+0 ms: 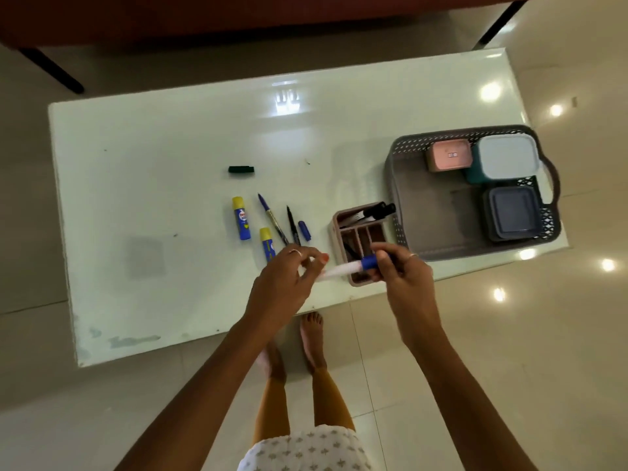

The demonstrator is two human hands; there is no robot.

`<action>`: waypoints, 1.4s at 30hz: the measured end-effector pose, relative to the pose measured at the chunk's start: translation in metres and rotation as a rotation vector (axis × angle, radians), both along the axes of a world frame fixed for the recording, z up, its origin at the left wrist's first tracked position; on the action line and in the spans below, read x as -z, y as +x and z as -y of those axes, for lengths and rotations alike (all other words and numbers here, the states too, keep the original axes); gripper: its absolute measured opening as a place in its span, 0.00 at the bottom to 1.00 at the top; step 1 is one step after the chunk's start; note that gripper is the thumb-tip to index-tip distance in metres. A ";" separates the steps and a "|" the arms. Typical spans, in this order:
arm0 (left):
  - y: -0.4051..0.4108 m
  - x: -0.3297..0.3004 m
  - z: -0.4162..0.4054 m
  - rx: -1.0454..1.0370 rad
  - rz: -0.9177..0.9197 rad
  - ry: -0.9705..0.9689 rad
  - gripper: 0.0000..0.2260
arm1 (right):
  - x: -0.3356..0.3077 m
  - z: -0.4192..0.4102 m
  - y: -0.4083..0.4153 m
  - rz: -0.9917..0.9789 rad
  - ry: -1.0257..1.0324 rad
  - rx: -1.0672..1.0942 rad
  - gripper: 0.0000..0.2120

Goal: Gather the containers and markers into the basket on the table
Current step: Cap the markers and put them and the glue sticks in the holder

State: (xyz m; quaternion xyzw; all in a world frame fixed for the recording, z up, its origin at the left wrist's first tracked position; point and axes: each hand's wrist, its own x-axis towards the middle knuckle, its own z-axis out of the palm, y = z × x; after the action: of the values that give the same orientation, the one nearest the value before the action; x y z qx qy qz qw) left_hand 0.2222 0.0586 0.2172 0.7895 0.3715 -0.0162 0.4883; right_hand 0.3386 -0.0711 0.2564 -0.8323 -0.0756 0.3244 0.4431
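A white marker with a blue cap is held between both hands above the table's near edge. My left hand grips its white barrel and my right hand pinches the blue cap end. Just behind it stands a pink divided organizer with black markers in it. The grey basket at the right holds a pink container, a teal container with a white lid and a dark grey container. Loose on the table lie a blue pen, a black pen, a blue cap, a dark green cap and two blue glue sticks.
The white glossy table stands on a shiny tiled floor. My bare feet are under its near edge. A dark red sofa with black legs stands beyond the far edge.
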 end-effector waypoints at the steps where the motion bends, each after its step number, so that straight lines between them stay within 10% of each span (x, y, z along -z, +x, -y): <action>1: 0.000 0.005 0.001 -0.061 -0.028 -0.024 0.14 | -0.002 0.015 0.005 0.086 -0.041 0.034 0.10; 5: -0.004 0.021 -0.001 -0.096 -0.142 -0.046 0.15 | -0.009 0.062 0.028 0.367 -0.190 0.151 0.13; 30: -0.010 0.051 -0.008 -0.291 -0.324 0.051 0.07 | 0.040 0.028 0.015 0.191 -0.149 0.053 0.08; 42: -0.049 0.058 -0.020 -0.430 -0.371 0.036 0.08 | 0.025 0.011 0.017 0.465 -0.062 0.055 0.07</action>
State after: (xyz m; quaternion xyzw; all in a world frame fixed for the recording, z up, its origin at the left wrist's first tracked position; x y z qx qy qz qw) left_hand 0.1727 0.0791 0.1588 0.6846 0.6137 -0.0498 0.3902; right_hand 0.3551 -0.0816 0.2317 -0.8996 -0.1428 0.1137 0.3967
